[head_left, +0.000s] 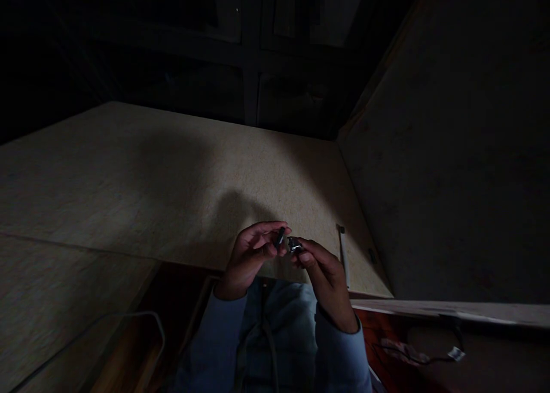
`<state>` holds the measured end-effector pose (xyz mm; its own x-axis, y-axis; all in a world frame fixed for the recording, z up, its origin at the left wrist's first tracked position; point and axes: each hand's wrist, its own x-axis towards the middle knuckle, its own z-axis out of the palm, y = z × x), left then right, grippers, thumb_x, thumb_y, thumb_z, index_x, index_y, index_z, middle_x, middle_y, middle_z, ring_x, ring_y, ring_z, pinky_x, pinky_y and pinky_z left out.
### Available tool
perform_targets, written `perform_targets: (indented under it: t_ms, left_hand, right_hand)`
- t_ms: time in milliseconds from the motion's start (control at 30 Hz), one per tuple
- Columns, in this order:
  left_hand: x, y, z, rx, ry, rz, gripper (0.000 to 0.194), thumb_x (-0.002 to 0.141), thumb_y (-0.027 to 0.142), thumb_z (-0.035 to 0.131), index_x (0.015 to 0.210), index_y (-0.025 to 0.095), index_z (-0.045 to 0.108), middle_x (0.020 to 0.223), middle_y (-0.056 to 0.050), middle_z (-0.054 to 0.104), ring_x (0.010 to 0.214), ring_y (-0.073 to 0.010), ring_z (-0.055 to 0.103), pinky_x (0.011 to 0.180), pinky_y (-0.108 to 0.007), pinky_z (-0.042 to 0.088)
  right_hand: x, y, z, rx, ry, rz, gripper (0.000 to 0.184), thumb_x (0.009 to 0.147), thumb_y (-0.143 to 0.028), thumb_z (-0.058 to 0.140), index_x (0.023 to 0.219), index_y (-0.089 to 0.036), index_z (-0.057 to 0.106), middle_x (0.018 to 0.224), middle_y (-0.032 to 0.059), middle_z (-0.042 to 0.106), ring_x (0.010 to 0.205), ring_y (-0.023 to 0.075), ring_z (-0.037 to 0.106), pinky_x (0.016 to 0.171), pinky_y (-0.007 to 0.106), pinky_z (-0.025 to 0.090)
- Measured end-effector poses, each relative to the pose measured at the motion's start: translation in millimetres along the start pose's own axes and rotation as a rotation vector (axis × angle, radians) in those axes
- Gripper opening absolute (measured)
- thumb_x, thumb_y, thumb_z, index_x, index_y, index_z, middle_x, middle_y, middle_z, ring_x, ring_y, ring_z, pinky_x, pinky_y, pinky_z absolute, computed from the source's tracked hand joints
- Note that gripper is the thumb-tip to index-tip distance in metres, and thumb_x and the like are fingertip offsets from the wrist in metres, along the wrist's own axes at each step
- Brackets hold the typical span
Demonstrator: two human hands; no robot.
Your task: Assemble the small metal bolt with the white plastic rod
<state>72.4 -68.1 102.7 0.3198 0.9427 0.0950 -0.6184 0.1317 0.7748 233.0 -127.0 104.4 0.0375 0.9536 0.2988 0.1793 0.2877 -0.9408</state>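
Above the near edge of the pale tabletop [184, 169], my two hands are close together. My left hand [249, 255] pinches a small flat black piece [280, 236] between thumb and fingers; its exact kind is too small and dim to tell. My right hand [326, 270] is closed on a small shiny silver-and-dark piece [294, 245], held by thumb and index finger. The two pieces are side by side with a narrow gap between them. The right hand's lower fingers are partly hidden behind its thumb.
A thin white stick with a dark tip [344, 255] lies on the table at right. Beyond it, a small dark item [372, 256] is near the wall panel [451, 152]. A pale cable [129, 314] curves at lower left; a dark cable [415, 358] lies below right. Dark window frames [251, 55] stand behind.
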Motion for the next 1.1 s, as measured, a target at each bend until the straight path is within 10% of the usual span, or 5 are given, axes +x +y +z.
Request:
perform_targets:
  t_ms: [1100]
  left_hand:
    - [-3,1,12.5,0.158,-0.013,0.057,0.045,0.061,0.035,0.092,0.104,0.025,0.08,0.092,-0.007,0.076,0.083,-0.0197,0.069,0.078,-0.031,0.056]
  right_hand:
    - [-1,-6,4,-0.043,0.113,-0.078,0.022,0.095,-0.026,0.061,0.112,-0.028,0.074,0.101,0.0055,0.075,0.091,0.0204,0.07,0.08,0.034,0.055]
